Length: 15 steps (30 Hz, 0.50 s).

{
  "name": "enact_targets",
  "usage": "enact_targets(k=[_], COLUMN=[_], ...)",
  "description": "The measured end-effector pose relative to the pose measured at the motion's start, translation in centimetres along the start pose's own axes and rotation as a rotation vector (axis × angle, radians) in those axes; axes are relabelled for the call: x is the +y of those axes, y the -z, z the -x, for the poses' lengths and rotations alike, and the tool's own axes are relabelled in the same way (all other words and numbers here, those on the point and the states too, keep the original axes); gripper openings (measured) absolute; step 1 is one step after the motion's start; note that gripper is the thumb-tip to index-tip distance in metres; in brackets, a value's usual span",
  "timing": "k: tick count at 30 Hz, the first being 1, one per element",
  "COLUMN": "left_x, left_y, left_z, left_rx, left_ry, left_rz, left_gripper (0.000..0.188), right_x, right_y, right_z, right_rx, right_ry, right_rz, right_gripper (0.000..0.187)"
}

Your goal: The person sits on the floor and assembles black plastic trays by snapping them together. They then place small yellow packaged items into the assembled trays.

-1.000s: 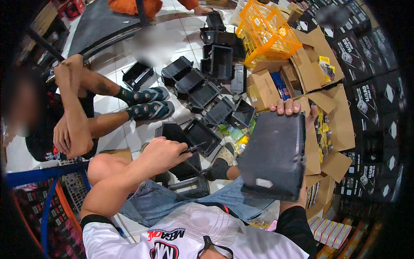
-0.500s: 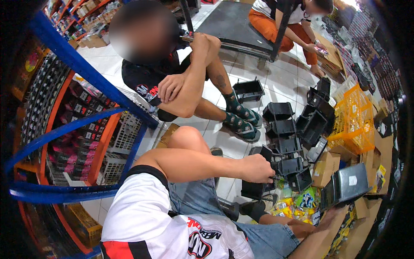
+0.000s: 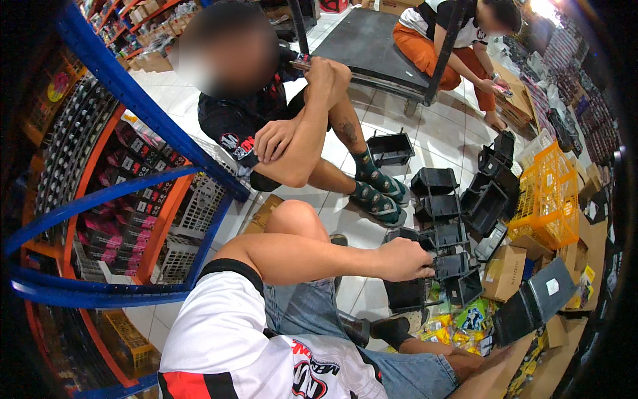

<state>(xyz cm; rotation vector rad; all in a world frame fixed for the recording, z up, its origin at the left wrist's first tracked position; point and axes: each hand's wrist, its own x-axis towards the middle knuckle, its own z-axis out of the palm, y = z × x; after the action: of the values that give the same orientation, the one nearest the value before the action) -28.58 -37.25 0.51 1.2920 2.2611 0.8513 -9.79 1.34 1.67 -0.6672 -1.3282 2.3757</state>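
My left hand [image 3: 405,259] reaches across from the left, its fingers bent down over the edge of a black plastic bin [image 3: 404,294] on the tiled floor. My hand hides part of that bin's rim. Several more black bins [image 3: 444,234] stand in a row just beyond my fingers. At the lower right, another black plastic bin [image 3: 537,299] with a white label is raised and tilted above cardboard boxes. My right forearm [image 3: 497,359] comes up beneath it, and that hand's fingers are hidden behind the bin and the dim box edge.
Yellow packets [image 3: 458,329] lie beside my foot. An orange crate [image 3: 543,193] and a cardboard box [image 3: 504,266] stand on the right. A blue rack [image 3: 133,93] rises on the left. One person sits facing me; another sits beyond, by a black platform cart [image 3: 372,53].
My left hand has shifted slightly right, its fingers now stretched further over the bins. The raised bin on the right has turned to a steeper tilt. The seated people have hardly moved.
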Motion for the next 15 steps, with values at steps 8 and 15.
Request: enact_targets(k=[8,15], left_x=[-1.7,-2.1], left_y=[1.7,2.3], left_z=[-1.6,-1.6], left_rx=[0.168,0.172], left_ry=[0.265,0.328], left_rz=[0.437,0.694], left_gripper=[0.052,0.054], right_x=[0.2,0.2], right_y=[0.1,0.0], right_z=[-0.1,0.4], right_rx=[0.014,0.019], right_ry=[-0.008,-0.023], right_rz=[0.023,0.029], right_gripper=[0.056,0.056])
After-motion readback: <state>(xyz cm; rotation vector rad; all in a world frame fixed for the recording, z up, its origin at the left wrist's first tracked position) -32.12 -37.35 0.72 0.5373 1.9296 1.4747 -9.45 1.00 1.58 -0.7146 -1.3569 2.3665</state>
